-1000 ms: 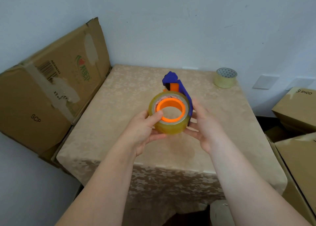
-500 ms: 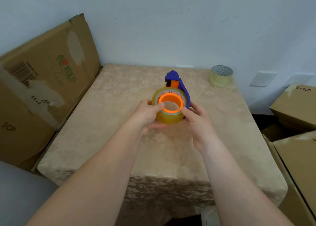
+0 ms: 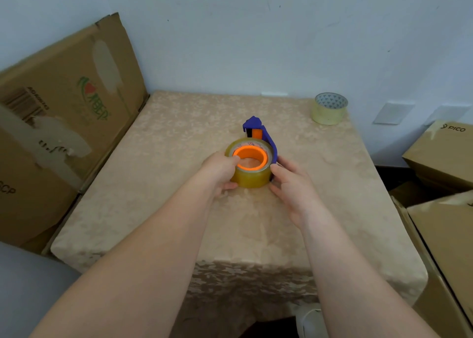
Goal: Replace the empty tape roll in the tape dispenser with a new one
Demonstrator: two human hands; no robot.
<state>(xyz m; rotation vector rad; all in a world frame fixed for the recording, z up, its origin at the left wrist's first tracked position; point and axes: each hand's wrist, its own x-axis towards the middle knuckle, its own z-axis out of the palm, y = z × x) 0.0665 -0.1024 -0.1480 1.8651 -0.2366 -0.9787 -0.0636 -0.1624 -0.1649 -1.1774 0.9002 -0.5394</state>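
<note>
A blue tape dispenser (image 3: 266, 138) with an orange hub (image 3: 249, 157) lies on the beige tablecloth (image 3: 158, 179) near the table's middle. A full yellowish tape roll (image 3: 252, 177) sits around the orange hub. My left hand (image 3: 220, 172) grips the roll's left side, thumb on its top rim. My right hand (image 3: 294, 189) holds the right side, fingers against the roll and the dispenser's blue frame. A thin, nearly used-up tape roll (image 3: 329, 108) stands alone at the far right corner of the table.
A large flattened cardboard box (image 3: 64, 112) leans against the wall on the left. Brown cartons (image 3: 445, 153) are stacked on the right beside the table. The wall stands right behind the table's far edge.
Both hands have lowered the dispenser with the roll away from me, down onto the tablecloth. The head view has shifted slightly.
</note>
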